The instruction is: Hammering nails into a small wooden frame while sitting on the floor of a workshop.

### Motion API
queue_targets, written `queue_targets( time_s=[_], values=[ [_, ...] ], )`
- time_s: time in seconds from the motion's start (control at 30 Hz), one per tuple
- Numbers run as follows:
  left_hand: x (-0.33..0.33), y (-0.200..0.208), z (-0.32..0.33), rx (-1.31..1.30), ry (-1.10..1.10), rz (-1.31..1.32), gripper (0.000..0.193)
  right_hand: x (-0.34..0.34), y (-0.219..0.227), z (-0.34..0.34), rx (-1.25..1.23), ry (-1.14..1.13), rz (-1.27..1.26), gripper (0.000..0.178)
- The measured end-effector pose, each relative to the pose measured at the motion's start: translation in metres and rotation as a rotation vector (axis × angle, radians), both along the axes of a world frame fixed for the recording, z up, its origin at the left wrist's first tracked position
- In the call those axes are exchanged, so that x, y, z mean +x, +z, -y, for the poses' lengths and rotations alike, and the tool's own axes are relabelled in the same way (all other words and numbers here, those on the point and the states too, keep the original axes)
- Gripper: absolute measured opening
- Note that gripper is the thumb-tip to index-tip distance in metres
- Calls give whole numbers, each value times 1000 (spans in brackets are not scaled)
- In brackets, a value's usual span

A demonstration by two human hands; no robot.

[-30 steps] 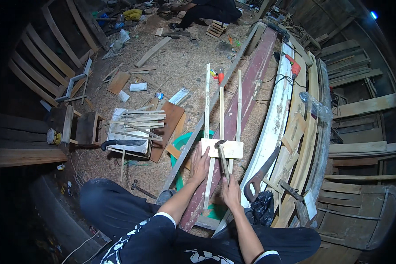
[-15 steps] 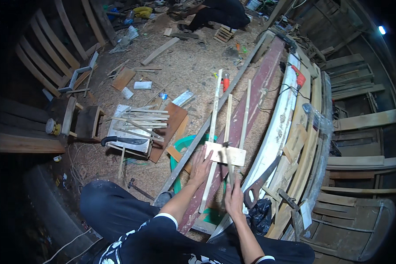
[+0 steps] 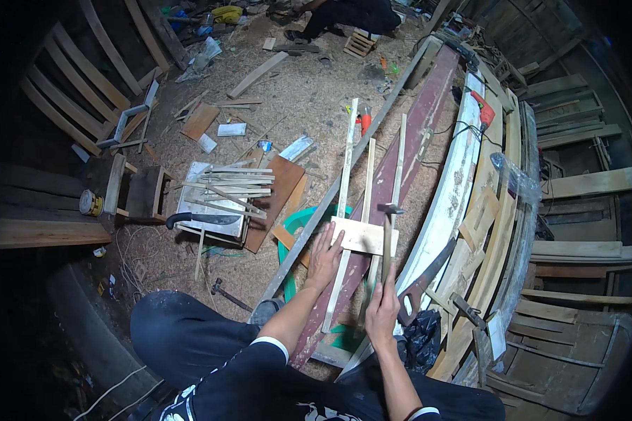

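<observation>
Three long pale wooden slats [image 3: 347, 168] lie side by side along a dark red plank [image 3: 407, 151]. A short flat cross board [image 3: 361, 236] rests across them. My left hand [image 3: 324, 256] lies flat on the left end of that board and the leftmost slat. My right hand [image 3: 381, 313] grips the wooden handle of a hammer [image 3: 387, 238], whose metal head is raised just above the board's far right edge.
A hand saw [image 3: 423, 281] lies right of the slats on a white plank [image 3: 449, 189]. A machete [image 3: 200, 219] and a stack of thin slats [image 3: 228, 186] sit on a box to the left. Another hammer [image 3: 225, 295] lies on the sawdust floor. A red drill [image 3: 481, 112] is farther off.
My right hand now holds the hammer raised over the cross board, where earlier it was low at the slats. My left hand stays on the board.
</observation>
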State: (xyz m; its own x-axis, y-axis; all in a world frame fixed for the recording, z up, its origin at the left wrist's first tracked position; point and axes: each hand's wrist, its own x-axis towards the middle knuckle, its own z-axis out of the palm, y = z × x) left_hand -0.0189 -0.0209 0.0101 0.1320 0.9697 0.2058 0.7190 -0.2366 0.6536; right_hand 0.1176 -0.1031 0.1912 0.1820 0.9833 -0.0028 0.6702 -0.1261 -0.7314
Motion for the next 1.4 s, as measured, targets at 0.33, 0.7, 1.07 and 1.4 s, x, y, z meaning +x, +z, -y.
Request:
queue_targets(
  time_s=[0.33,0.7,1.07,1.4],
  values=[
    [3,-4,0,0,21,12,63,8,-12,5,32,-5,58,51],
    [0,-1,0,0,22,-4,57,-1,-29,12,354,31,178,52],
    [2,-5,0,-31,41,42,57,-1,-41,19,507,-31,205,55],
    [5,-8,0,24,10,116,59,1,-34,21,221,17,165,53]
  ],
)
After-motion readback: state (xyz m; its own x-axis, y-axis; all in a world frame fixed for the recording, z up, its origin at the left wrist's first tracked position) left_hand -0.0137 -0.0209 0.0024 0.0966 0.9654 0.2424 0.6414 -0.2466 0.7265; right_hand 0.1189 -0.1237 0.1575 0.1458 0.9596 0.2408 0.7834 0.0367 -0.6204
